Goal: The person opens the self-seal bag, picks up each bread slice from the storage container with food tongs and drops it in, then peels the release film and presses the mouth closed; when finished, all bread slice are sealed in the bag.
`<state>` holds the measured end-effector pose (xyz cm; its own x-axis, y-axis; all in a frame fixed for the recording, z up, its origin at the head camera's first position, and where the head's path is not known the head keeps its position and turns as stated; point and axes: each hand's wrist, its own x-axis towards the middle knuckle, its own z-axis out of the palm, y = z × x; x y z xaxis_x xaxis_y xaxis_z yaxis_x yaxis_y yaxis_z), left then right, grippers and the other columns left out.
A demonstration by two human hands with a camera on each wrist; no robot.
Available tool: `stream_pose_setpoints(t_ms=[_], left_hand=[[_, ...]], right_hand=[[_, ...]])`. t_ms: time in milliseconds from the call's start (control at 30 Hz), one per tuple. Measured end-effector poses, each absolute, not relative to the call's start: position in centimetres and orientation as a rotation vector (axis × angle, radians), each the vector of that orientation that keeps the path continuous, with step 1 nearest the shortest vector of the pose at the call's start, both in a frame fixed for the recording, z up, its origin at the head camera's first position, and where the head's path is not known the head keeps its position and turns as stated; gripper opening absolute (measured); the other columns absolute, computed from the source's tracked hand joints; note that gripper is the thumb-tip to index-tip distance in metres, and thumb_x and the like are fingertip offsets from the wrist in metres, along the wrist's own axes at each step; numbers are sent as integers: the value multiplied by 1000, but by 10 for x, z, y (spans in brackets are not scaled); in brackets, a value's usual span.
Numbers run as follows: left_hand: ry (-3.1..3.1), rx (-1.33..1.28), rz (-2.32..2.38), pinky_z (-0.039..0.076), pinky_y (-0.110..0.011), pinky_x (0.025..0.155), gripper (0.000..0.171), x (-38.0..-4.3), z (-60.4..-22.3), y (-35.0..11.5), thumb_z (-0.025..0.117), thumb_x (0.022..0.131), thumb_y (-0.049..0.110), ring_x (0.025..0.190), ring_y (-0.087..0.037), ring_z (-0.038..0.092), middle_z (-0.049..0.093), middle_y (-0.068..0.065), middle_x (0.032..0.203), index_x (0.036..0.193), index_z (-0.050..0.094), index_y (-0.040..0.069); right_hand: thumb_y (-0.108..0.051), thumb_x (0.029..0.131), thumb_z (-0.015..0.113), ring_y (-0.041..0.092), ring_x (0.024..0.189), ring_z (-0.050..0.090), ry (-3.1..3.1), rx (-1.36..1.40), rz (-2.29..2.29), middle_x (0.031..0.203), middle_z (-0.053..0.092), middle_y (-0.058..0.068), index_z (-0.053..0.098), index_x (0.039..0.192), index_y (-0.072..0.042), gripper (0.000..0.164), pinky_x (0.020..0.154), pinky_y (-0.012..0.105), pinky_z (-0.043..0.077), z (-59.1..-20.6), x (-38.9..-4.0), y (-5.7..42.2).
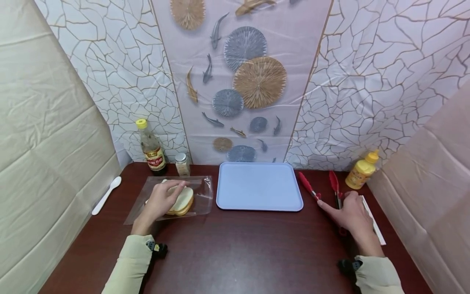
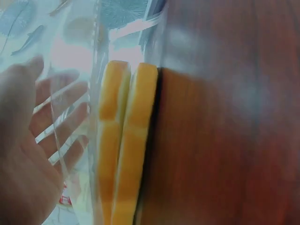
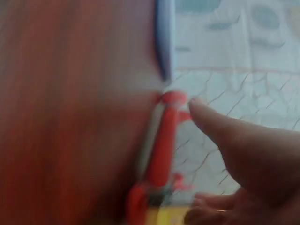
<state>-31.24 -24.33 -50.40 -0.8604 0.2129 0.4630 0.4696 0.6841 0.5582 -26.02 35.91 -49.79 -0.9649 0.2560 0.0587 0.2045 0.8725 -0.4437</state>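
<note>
Over two stacked slices of bread (image 1: 185, 199) hovers my left hand (image 1: 161, 200). The bread lies on or in a clear plastic bag (image 1: 202, 196); the head view does not settle which. In the left wrist view, the left hand's fingers (image 2: 61, 112) are spread beside the brown crusts (image 2: 136, 117), holding nothing. At the right, my right hand (image 1: 354, 214) is over red-tipped tongs (image 1: 309, 184), whose two arms stand apart. Thumb and fingers are parted near the tongs in the blurred right wrist view, where no grip shows.
A light-blue tray (image 1: 258, 185) lies at the back middle. At the left are a white spoon (image 1: 106, 196), a dark sauce bottle (image 1: 154, 153) and a small shaker jar (image 1: 182, 165). A yellow squeeze bottle (image 1: 361, 171) and a white strip (image 1: 374, 222) are at the right.
</note>
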Motion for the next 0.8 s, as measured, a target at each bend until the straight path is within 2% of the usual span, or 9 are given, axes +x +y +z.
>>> stream_pose_setpoints(t_ms=[100,167,267,333,467,533,600,667,800], left_hand=[[-2527,-524,-985,59,-53,103,22,-320,-502,-238,67,110,25,118,-29,76,83,-6,119,120,83,13],[-2530,-518,-986,61,-52,98,20,-327,-501,-232,69,108,22,113,-28,77,82,-6,120,121,83,14],[-2552,-518,-981,62,-50,88,20,-341,-500,-221,72,106,18,101,-28,77,81,-8,123,123,82,14],[-2576,-517,-973,61,-49,84,22,-350,-499,-214,73,105,17,97,-29,76,81,-10,125,125,81,13],[-2632,-518,-952,59,-52,96,27,-363,-502,-203,75,103,16,110,-36,75,79,-14,127,128,79,8],[-2672,-518,-951,58,-54,104,28,-365,-504,-199,75,103,18,123,-36,73,79,-15,128,129,78,7],[-2706,-521,-957,57,-54,107,29,-366,-507,-196,75,104,20,125,-35,72,79,-14,129,129,79,7],[-2717,-530,-959,58,-53,107,26,-367,-509,-192,74,104,21,124,-33,73,80,-12,128,127,80,8],[-2685,-564,-955,59,-50,102,17,-369,-512,-185,74,105,21,116,-28,76,82,-7,118,116,83,12]], right_hand=[[-72,91,74,41,92,62,-2791,-287,691,113,58,26,53,129,4,88,66,53,52,-492,-261,331],[-59,96,76,36,86,63,-2706,-144,736,105,63,21,58,131,1,72,65,47,51,-490,-264,305],[-40,99,80,22,75,60,-2633,77,839,90,66,12,65,121,-4,45,63,35,46,-493,-271,262],[-31,98,82,15,71,60,-2601,196,919,85,68,7,69,114,-5,33,64,31,48,-497,-277,231],[-22,97,83,11,72,65,-2582,361,1125,85,73,2,73,106,-10,18,66,24,54,-505,-288,172],[-18,97,82,13,74,68,-2576,444,1228,88,76,3,75,103,-10,12,69,25,57,-509,-292,145],[-16,98,81,16,78,71,-2578,515,1308,90,77,3,77,102,-10,8,74,27,59,-511,-297,119],[-14,99,79,18,82,73,-2577,583,1350,92,79,3,79,101,-10,4,78,30,62,-513,-303,96],[-13,102,76,24,90,77,-2579,680,1366,101,83,5,83,108,-8,11,82,40,64,-513,-315,59]])
